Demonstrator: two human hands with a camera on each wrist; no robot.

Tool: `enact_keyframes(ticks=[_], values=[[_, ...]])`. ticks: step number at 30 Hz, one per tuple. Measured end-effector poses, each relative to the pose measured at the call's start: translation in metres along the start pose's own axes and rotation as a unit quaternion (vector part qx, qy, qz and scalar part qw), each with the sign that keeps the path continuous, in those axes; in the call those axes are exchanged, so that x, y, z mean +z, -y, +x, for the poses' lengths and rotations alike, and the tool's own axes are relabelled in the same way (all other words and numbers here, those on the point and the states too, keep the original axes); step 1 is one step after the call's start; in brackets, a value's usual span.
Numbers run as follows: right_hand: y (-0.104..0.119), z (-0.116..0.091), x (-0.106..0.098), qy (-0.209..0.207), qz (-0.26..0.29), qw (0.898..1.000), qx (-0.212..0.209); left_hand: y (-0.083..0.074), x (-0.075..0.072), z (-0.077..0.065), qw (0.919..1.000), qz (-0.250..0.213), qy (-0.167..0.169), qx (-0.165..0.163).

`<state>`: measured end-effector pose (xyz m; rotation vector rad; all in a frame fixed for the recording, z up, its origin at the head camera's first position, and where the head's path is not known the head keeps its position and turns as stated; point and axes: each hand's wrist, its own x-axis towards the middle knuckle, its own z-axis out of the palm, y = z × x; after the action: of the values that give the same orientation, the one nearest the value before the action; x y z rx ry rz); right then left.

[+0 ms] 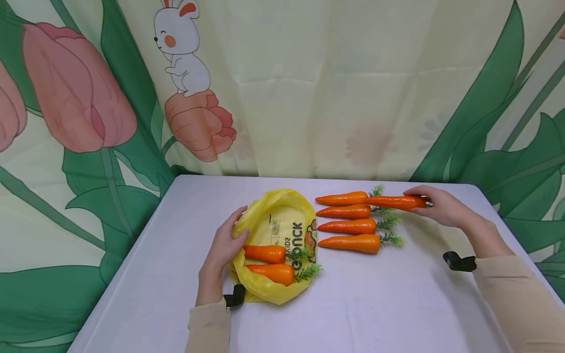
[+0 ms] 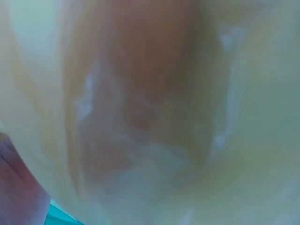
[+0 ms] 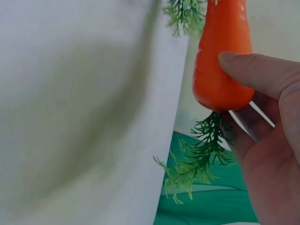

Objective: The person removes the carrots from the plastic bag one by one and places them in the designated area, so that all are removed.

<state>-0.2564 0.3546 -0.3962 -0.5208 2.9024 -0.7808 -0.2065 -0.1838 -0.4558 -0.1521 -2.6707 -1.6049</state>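
My left hand (image 1: 224,243) grips the left rim of a yellow plastic bag (image 1: 273,293), thumb inside the mouth. Two orange carrots (image 1: 270,273) with green tops lie in the opened bag, tips pointing left under the thumb side. At the right, my right hand (image 1: 446,210) pinches another carrot (image 1: 390,202) by its thick end, and its tip points left. In the right wrist view the thumb presses on the held carrot (image 3: 224,77), with its leafy top (image 3: 201,154) hanging below. Blurred yellow plastic (image 2: 262,140) fills most of the left wrist view.
Several more carrots (image 1: 350,242) lie in a column right of the bag, tips left and leaves right. The held carrot overlaps the farthest one in the head view. A white-covered table (image 1: 375,304) ends at a printed curtain (image 1: 353,98) behind.
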Motion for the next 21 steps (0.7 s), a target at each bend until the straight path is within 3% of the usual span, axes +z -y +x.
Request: enact_keyframes(ticks=[21], values=[[-0.045,0.003,-0.01,0.011,0.0,0.999,0.045,0.004,0.0,0.0,0.9998,0.001,-0.008,0.019]])
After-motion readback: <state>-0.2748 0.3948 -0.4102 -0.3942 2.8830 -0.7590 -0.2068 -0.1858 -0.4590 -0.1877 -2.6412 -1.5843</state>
